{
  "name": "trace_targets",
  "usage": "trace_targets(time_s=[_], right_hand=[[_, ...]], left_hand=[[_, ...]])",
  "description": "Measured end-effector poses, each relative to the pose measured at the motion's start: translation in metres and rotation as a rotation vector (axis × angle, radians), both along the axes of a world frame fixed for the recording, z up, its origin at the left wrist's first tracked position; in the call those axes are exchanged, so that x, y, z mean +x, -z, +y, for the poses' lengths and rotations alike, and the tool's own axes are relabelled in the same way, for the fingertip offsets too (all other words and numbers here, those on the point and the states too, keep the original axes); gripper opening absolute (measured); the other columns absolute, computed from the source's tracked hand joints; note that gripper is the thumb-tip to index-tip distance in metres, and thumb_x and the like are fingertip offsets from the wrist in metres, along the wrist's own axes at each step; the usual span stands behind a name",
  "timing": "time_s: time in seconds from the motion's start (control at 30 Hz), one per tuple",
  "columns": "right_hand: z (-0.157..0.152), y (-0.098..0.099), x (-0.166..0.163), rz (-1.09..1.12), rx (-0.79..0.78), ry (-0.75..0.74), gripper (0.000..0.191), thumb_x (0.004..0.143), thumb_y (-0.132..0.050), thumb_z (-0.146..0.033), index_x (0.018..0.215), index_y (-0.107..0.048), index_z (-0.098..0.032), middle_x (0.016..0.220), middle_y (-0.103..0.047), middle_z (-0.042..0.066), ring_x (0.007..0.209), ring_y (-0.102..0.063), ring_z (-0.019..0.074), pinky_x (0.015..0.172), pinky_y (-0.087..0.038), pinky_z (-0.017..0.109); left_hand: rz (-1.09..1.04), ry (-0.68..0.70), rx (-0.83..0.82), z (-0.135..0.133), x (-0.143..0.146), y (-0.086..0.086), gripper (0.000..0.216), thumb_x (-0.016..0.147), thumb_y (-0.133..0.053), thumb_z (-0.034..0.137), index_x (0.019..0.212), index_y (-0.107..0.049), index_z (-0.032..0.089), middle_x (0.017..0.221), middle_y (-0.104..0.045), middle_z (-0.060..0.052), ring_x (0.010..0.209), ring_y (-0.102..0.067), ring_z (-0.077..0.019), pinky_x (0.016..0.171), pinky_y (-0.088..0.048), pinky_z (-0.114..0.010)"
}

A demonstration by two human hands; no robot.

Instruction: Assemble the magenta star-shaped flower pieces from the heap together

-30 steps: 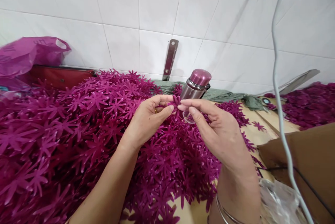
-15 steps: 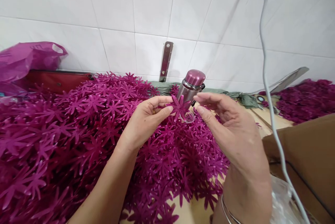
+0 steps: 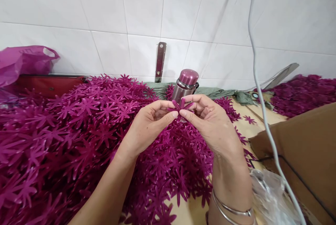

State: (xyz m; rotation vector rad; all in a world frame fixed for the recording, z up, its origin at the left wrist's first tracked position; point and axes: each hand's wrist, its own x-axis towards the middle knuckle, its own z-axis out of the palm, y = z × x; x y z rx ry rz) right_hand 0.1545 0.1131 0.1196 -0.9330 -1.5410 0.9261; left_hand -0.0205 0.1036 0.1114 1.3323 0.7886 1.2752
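Between my two hands is one magenta artificial flower piece (image 3: 181,105) with narrow, pointed petals. My left hand (image 3: 151,123) pinches its left side between thumb and fingers. From the right, my right hand (image 3: 210,121) pinches the same piece, thumb tips close together at its centre. Fingers cover part of its petals. Below and to the left spreads a large heap of similar magenta flower pieces (image 3: 78,137). Just behind my fingers stands a thermos bottle (image 3: 186,83) with a purple lid and a metallic body.
A brown cardboard box (image 3: 301,148) and a clear plastic bag (image 3: 273,193) sit at the right. A white cable (image 3: 258,88) hangs down there. Farther back lies another magenta pile (image 3: 301,95). A red pouch (image 3: 49,85) and pink bag (image 3: 28,60) rest at the left by the tiled wall.
My right hand has moved left and closed on the flower piece, which only my left hand held before. The view has shifted slightly to the right.
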Motion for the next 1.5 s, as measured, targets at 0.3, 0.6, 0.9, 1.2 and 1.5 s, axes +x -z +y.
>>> trace_targets(time_s=[0.3,0.6,0.9,1.2,1.5], right_hand=[[0.0,0.002,-0.002,-0.034,-0.012,0.019,0.021,0.091,-0.071,-0.032,0.107,-0.063,-0.022,0.068,-0.054,-0.007,0.059,-0.045,0.0104,0.057,-0.037,0.025],[-0.002,-0.001,0.0,-0.148,0.104,0.101,0.016,0.099,-0.06,-0.033,0.087,-0.059,-0.024,0.077,-0.057,-0.002,0.071,-0.051,0.0143,0.07,-0.045,0.028],[-0.01,-0.007,0.013,-0.075,0.101,0.279,0.02,0.092,-0.073,-0.037,0.08,-0.065,-0.023,0.07,-0.062,-0.002,0.065,-0.056,0.0144,0.064,-0.045,0.029],[-0.007,-0.002,0.004,-0.017,-0.012,0.065,0.024,0.087,-0.077,-0.039,0.094,-0.06,-0.025,0.078,-0.069,-0.001,0.07,-0.063,0.0156,0.067,-0.051,0.03],[-0.002,0.003,-0.001,-0.026,-0.011,0.056,0.015,0.087,-0.075,-0.031,0.095,-0.065,-0.023,0.085,-0.071,0.0,0.076,-0.063,0.0153,0.071,-0.051,0.03]], left_hand=[[0.007,-0.02,0.008,0.001,0.004,0.003,0.013,0.086,-0.077,0.027,0.091,-0.071,0.016,0.077,-0.067,0.002,0.069,-0.056,-0.0098,0.07,-0.047,-0.023],[-0.012,-0.011,-0.011,0.0,0.01,0.007,0.018,0.087,-0.078,0.033,0.093,-0.072,0.017,0.078,-0.065,0.003,0.07,-0.054,-0.0102,0.072,-0.045,-0.024],[-0.029,-0.231,0.043,0.007,-0.011,0.005,0.018,0.089,-0.077,0.034,0.099,-0.072,0.019,0.089,-0.07,0.0,0.08,-0.059,-0.0116,0.08,-0.045,-0.023],[-0.156,-0.277,0.038,0.009,-0.015,0.006,0.019,0.088,-0.078,0.034,0.101,-0.073,0.021,0.088,-0.068,0.002,0.077,-0.059,-0.0094,0.078,-0.046,-0.021],[-0.196,-0.283,0.048,0.009,-0.02,0.004,0.016,0.089,-0.078,0.031,0.1,-0.073,0.021,0.09,-0.07,0.002,0.078,-0.06,-0.0087,0.079,-0.048,-0.02]])
